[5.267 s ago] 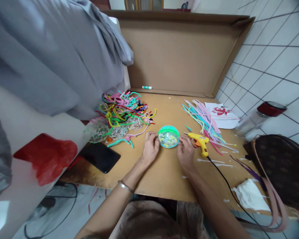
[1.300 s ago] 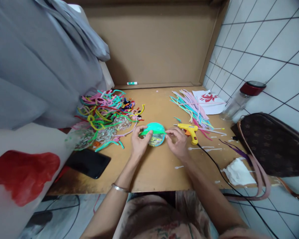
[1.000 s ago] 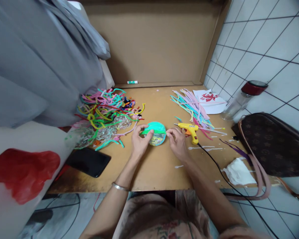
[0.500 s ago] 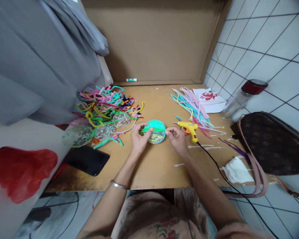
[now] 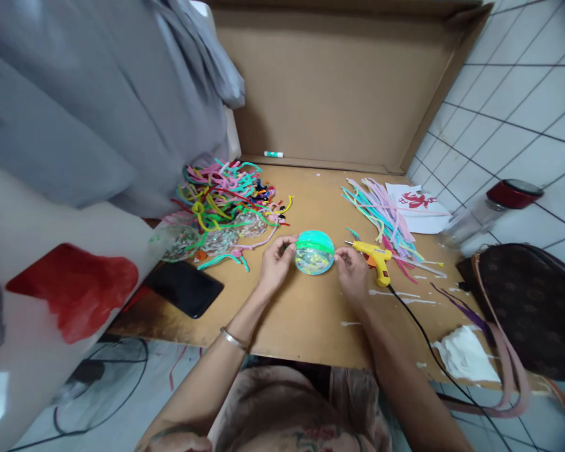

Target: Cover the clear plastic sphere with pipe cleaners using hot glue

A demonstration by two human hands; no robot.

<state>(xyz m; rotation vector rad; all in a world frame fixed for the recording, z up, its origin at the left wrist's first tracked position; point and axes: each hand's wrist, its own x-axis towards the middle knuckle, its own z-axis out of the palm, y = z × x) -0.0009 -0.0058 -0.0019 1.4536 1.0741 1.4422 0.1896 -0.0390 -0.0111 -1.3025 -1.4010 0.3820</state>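
A round disc (image 5: 314,252) is held up over the table, its upper part turquoise and green, its lower part clear with yellow bits and a blue rim. My left hand (image 5: 279,258) pinches its left edge between thumb and fingers. At the right edge, the fingers of my right hand (image 5: 351,267) are pressed together on the rim. Just right of that hand lies a yellow glue gun (image 5: 379,256), its nozzle pointing left and its black cord running toward the lower right.
Colourful pipe cleaners (image 5: 216,194) and clear round pieces (image 5: 221,238) lie left, near a black phone (image 5: 186,289). At right are pastel pipe cleaners (image 5: 381,210), a printed paper (image 5: 417,204), a red-lidded bottle (image 5: 480,216), a white tissue (image 5: 466,353) and a brown bag (image 5: 527,307).
The camera view has shifted, so the scene sits further right. My left hand's thumb has moved off the disc's face to its left edge, uncovering more of the green band.
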